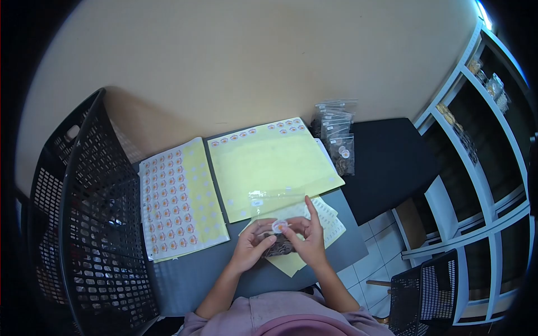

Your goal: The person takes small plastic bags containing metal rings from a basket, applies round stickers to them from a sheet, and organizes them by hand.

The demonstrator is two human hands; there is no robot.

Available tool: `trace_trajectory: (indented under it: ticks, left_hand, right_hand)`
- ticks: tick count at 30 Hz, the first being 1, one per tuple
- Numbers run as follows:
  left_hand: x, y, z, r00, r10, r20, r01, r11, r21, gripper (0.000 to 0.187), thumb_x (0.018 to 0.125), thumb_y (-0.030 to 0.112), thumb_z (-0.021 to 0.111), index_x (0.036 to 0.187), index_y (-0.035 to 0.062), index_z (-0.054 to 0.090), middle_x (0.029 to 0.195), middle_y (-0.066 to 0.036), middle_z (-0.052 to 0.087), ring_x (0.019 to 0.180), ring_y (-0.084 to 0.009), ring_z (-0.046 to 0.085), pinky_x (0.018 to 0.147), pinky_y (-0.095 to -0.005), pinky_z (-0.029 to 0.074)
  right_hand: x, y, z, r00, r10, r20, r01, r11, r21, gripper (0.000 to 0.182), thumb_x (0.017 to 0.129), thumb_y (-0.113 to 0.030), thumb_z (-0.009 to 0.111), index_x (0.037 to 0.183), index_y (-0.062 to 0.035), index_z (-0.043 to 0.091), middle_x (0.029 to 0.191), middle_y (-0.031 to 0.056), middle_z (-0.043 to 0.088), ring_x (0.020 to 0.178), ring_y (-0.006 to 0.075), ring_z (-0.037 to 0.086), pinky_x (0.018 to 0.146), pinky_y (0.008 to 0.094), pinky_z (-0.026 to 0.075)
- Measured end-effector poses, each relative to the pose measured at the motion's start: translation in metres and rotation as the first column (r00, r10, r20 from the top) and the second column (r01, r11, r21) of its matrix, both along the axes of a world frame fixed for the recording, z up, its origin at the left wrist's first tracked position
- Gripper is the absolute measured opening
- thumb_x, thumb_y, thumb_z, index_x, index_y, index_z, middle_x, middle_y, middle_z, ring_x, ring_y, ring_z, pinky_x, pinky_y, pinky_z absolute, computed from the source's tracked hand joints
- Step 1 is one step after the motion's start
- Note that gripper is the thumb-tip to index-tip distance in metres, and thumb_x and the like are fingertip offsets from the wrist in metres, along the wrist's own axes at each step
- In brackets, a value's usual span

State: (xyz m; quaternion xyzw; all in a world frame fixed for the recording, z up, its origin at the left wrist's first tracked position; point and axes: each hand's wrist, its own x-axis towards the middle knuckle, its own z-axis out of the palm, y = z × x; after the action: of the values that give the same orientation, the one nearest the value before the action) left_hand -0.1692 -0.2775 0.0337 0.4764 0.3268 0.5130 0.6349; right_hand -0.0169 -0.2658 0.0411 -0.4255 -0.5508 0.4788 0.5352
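While both hands meet low over the grey tabletop (190,274), the left hand (251,246) has its fingers curled in a closed grip around a small clear pouch (278,246) of dark contents, and the right hand (310,242) pinches the same pouch from the other side, index finger sticking straight up. Between the thumbs sits a round sticker (279,226), pale with an orange centre, right on the pouch's top edge; whether it is stuck down or just held there, I cannot tell. Under the pouch lies a spent yellow backing sheet (330,227). Just beyond the pouch, a large yellow sheet (269,162) spreads out, nearly stripped, with one row of stickers left along its far edge. Left of the pouch, a fuller sticker sheet (171,196) shows rows of orange rounds. Further left stands a black mesh crate (84,224). Beyond the pouch and to the right, a stack of filled pouches (336,131) leans near the wall. Far right, white shelving (482,157) holds more bags.
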Motion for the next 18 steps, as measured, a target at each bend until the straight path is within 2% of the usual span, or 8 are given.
trace_trajectory:
  ticks: [3, 6, 7, 8, 10, 12, 16, 18]
  left_hand:
    - [0.006, 0.002, 0.006, 1.0, -0.003, 0.007, 0.003, 1.0, -0.021, 0.018, 0.08, 0.002, 0.052, 0.098, -0.0004, 0.049, 0.092, -0.009, 0.057, 0.088, -0.0129, 0.055, 0.076, -0.0253, 0.044]
    - [0.013, 0.004, 0.0, 0.971, 0.231, 0.053, -0.231, 0.973, -0.022, 0.011, 0.08, 0.003, 0.054, 0.09, 0.0014, 0.049, 0.086, -0.007, 0.058, 0.081, -0.0125, 0.056, 0.07, -0.024, 0.045]
    - [0.018, 0.005, 0.002, 0.972, 0.227, 0.055, -0.226, 0.974, -0.018, 0.011, 0.08, 0.003, 0.054, 0.09, 0.0014, 0.049, 0.086, -0.007, 0.058, 0.081, -0.0125, 0.056, 0.07, -0.024, 0.045]
    - [0.022, 0.004, 0.005, 0.959, 0.278, 0.059, -0.277, 0.961, -0.029, 0.01, 0.08, 0.004, 0.054, 0.089, 0.0015, 0.049, 0.084, -0.007, 0.058, 0.08, -0.0127, 0.057, 0.07, -0.0238, 0.045]
    - [0.032, 0.004, 0.007, 0.942, 0.33, 0.065, -0.328, 0.944, -0.04, 0.01, 0.08, 0.004, 0.054, 0.088, 0.0016, 0.05, 0.083, -0.006, 0.058, 0.08, -0.0129, 0.057, 0.07, -0.0236, 0.045]
    - [0.042, 0.004, 0.008, 0.927, 0.371, 0.048, -0.372, 0.928, 0.013, 0.025, 0.081, 0.005, 0.051, 0.104, 0.0025, 0.042, 0.099, -0.011, 0.052, 0.09, -0.0159, 0.053, 0.072, -0.0249, 0.045]
    - [0.044, 0.004, 0.007, 0.906, 0.414, 0.087, -0.416, 0.909, 0.008, 0.045, 0.08, 0.007, 0.05, 0.12, 0.0032, 0.029, 0.12, -0.016, 0.039, 0.101, -0.02, 0.047, 0.076, -0.0268, 0.043]
    - [0.038, -0.004, 0.005, 0.891, 0.455, 0.014, -0.455, 0.889, 0.061, 0.044, 0.08, 0.008, 0.05, 0.119, 0.0026, 0.031, 0.121, -0.016, 0.038, 0.099, -0.0201, 0.047, 0.076, -0.027, 0.042]
  right_hand:
    - [0.005, -0.007, 0.004, 0.996, 0.042, 0.082, -0.046, 0.998, 0.041, 0.077, 0.073, -0.005, 0.062, 0.13, 0.0001, 0.012, 0.084, 0.011, 0.06, 0.076, 0.0136, 0.059, 0.066, 0.0239, 0.046]
    - [0.01, -0.014, 0.005, 0.99, 0.071, 0.126, -0.078, 0.996, 0.053, 0.07, 0.071, -0.006, 0.065, 0.127, -0.0007, 0.025, 0.086, 0.0107, 0.06, 0.079, 0.0136, 0.058, 0.067, 0.0234, 0.045]
    - [0.013, -0.015, 0.005, 0.971, 0.105, 0.214, -0.122, 0.99, 0.067, 0.067, 0.07, -0.007, 0.066, 0.126, -0.0012, 0.029, 0.087, 0.0106, 0.06, 0.08, 0.0134, 0.058, 0.067, 0.0232, 0.045]
    - [0.018, -0.017, 0.009, 0.98, 0.136, 0.148, -0.133, 0.991, -0.032, 0.058, 0.07, -0.006, 0.067, 0.12, -0.0017, 0.038, 0.088, 0.0096, 0.06, 0.081, 0.0129, 0.058, 0.069, 0.024, 0.046]
    - [0.028, -0.014, 0.0, 0.981, 0.159, 0.115, -0.157, 0.987, -0.023, 0.056, 0.07, -0.005, 0.066, 0.119, -0.0015, 0.04, 0.089, 0.0092, 0.059, 0.081, 0.0127, 0.058, 0.069, 0.0243, 0.046]
    - [0.039, -0.008, -0.005, 0.979, 0.185, 0.083, -0.184, 0.983, -0.015, 0.053, 0.07, -0.004, 0.066, 0.117, -0.0013, 0.042, 0.09, 0.0088, 0.059, 0.08, 0.0126, 0.058, 0.07, 0.0247, 0.047]
    - [0.091, 0.015, -0.012, 0.998, -0.038, -0.056, 0.032, 0.995, -0.094, 0.043, 0.069, 0.009, 0.059, 0.109, 0.0019, 0.044, 0.098, 0.01, 0.054, 0.089, 0.0147, 0.054, 0.073, 0.0259, 0.047]
    - [0.129, 0.042, -0.011, 0.963, -0.213, -0.168, 0.223, 0.974, 0.041, 0.037, 0.074, 0.006, 0.056, 0.109, 0.0029, 0.044, 0.099, 0.0103, 0.052, 0.085, 0.0147, 0.054, 0.072, 0.0252, 0.047]
